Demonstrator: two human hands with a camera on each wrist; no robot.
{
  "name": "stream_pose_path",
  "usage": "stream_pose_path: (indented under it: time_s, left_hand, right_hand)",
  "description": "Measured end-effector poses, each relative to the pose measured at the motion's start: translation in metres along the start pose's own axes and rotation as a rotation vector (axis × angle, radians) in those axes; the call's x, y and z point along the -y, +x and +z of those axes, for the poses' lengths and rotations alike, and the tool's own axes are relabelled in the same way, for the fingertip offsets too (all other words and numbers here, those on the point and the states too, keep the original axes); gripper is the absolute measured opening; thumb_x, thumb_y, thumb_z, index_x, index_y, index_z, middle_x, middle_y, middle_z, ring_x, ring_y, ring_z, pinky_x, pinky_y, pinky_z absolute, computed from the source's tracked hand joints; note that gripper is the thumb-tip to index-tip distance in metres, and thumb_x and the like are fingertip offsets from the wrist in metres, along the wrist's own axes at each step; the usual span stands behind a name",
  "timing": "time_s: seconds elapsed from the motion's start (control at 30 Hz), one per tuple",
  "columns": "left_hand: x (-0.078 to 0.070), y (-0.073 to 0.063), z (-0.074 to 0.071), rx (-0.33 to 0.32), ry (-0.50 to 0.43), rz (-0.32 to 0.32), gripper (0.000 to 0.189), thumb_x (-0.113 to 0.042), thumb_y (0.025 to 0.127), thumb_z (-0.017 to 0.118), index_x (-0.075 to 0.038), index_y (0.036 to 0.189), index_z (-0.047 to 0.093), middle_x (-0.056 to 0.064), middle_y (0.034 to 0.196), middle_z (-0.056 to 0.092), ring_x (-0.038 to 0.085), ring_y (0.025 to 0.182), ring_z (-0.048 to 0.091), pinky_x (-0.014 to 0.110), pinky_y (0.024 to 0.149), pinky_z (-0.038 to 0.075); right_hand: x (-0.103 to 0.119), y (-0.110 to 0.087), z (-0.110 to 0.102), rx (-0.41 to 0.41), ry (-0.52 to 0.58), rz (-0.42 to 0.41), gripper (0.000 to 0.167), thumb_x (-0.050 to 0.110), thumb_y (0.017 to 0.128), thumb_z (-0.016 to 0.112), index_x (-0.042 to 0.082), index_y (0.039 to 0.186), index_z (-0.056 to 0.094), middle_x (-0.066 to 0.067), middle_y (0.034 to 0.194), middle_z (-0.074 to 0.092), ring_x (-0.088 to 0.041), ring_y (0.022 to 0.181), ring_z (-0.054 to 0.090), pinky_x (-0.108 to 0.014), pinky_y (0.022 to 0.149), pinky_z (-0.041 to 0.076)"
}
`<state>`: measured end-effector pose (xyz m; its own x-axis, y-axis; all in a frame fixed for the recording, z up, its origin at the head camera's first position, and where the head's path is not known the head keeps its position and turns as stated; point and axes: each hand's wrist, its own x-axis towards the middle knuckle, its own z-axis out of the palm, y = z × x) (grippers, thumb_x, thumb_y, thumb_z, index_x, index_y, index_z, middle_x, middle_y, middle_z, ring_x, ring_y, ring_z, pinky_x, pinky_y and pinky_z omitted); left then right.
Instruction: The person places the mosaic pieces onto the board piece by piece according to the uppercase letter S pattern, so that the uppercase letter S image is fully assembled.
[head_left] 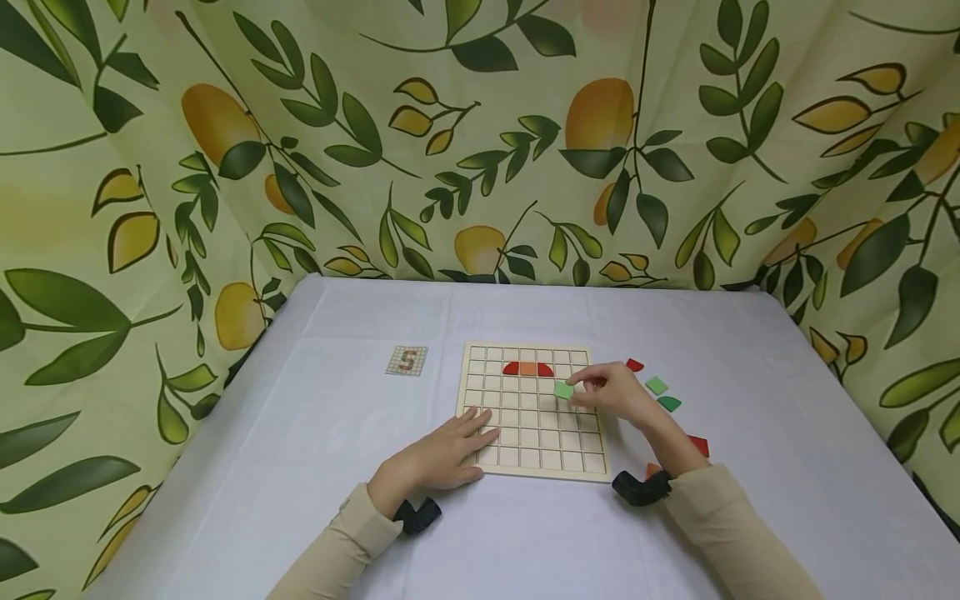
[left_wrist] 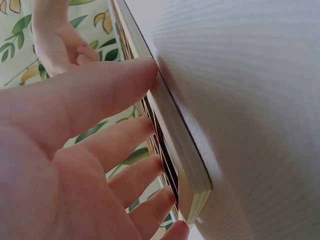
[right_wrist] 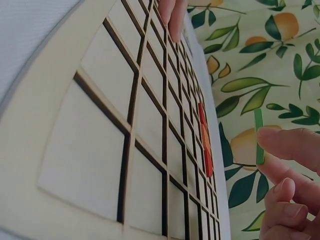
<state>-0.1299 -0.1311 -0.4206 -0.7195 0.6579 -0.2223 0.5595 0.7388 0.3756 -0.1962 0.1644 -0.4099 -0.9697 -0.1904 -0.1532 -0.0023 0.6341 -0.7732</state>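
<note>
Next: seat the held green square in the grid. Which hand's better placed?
Right, probably: the right hand pinches the green square over the board. The left hand holds no piece and rests at the board's left edge, better suited to steadying.

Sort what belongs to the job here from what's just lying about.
Belongs:
pale wooden grid board
light green square tile in the right grip
two red curved tiles and orange square tile on the board
loose red, green and orange tiles
probably the small square S-patterned card

Not part; nothing clearly stray:
white tablecloth
leaf-printed fabric curtain
</note>
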Motion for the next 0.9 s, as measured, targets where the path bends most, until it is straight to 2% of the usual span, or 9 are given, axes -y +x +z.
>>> stream_pose_path:
  time_s: [0.63,0.9]
  left_hand:
    - [-0.003,0.000,-0.002,0.008,-0.014,-0.009,0.058,-0.023,0.095,0.058,-0.012,0.148,0.039,0.013,0.161,0.026,0.034,0.152,0.018,0.051,0.123,0.024]
    - [-0.002,0.000,-0.002,0.012,-0.003,-0.009,0.058,-0.024,0.095,0.058,-0.012,0.149,0.038,0.013,0.161,0.025,0.033,0.152,0.018,0.051,0.123,0.024]
  right_hand:
    - [0.012,0.022,0.020,0.016,0.062,-0.103,0.025,0.009,0.077,0.078,-0.003,0.098,0.072,0.004,0.063,0.044,-0.012,0.064,0.040,-0.021,0.054,0.033]
    - [0.015,0.030,0.029,0.024,0.098,-0.069,0.027,0.007,0.076,0.078,-0.004,0.100,0.072,0.006,0.063,0.046,-0.011,0.065,0.042,-0.020,0.056,0.034]
